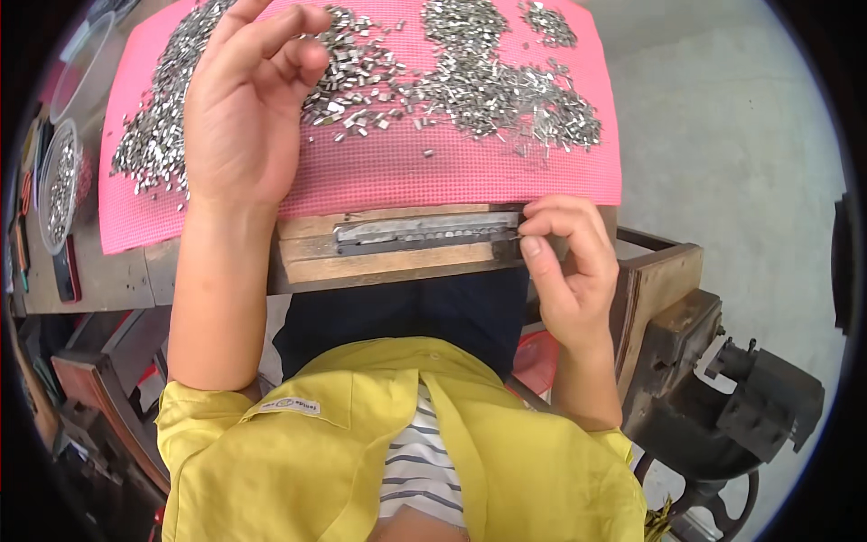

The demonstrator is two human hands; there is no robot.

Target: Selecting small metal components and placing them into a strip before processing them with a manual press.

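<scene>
My left hand (244, 126) is raised over the pink mat, palm turned up, with its fingers loosely bent and apart. Nothing shows in it, though one fingertip is cut off by the top edge. Piles of small silvery metal pieces (357, 72) lie around and behind it. My right hand (573, 266) pinches thumb and fingers together at the right end of a long dark metal holder (429, 232). What is between those fingertips is too small to make out. A row of small shiny rounded pieces sits along the holder, which rests on a wooden block (397, 264).
The pink textured mat (379, 176) covers much of the bench, with more metal pieces (506, 90) heaped at right. Clear plastic tubs (61, 185), one holding metal bits, and a phone (66, 275) are at left. A black vise-like machine (759, 397) stands at lower right.
</scene>
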